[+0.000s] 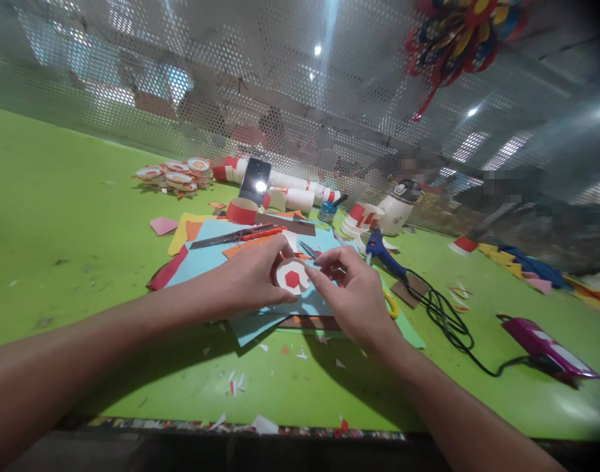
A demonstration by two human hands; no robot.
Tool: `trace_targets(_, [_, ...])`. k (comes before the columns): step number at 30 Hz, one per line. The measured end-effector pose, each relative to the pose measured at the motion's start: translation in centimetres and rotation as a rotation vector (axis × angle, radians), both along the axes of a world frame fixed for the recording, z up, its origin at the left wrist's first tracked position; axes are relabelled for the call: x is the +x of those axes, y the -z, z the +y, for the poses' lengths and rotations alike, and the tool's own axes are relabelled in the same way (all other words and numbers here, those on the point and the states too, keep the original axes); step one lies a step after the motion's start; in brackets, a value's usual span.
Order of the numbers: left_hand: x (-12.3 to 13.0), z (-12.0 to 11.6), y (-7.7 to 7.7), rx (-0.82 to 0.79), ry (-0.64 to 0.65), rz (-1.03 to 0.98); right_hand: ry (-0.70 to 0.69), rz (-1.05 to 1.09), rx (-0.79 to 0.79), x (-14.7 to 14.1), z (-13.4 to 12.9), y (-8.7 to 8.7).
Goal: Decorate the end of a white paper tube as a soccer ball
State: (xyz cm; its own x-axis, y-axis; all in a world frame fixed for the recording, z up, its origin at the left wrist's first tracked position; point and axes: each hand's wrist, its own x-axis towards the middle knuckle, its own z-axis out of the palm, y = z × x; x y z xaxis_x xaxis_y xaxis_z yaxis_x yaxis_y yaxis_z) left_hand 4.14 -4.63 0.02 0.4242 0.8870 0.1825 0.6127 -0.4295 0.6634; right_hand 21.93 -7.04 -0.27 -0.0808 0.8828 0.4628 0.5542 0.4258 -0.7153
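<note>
My left hand [253, 272] grips a round white paper disc [283, 283] by its left rim, thumb below and fingers above. A red hexagon [292, 279] sits at the disc's centre. At the disc's right edge is my right hand [349, 288], its thumb and fingers drawn together; whatever is pinched there is too small to make out. Under both hands lie light blue paper sheets [216, 252], with scissors [308, 249] partly hidden behind my right hand. A yellow scissor handle [391, 305] shows beside my right wrist.
A blue glue gun [385, 254] lies at right, its black cable leading to a purple power strip [548, 347]. Behind stand a phone [255, 180], a blue bottle [326, 211], paper cups [361, 219] and a stack of decorated discs [176, 176]. Paper scraps [235, 383] litter the front.
</note>
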Motion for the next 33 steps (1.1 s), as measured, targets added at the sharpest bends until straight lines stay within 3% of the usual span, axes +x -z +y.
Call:
trace_targets(6, [-0.13,0.07,0.37,0.100,0.024,-0.024,-0.044,0.020,-0.179,-0.43,-0.08,0.08])
trace_targets(12, [-0.16,-0.06,0.51,0.056,0.071,-0.055,-0.075,0.052,-0.320,-0.39,-0.38,-0.09])
trace_targets(33, [-0.05,-0.09,0.58,0.064,0.118,-0.032,-0.090,0.051,-0.275,-0.74,-0.48,0.03])
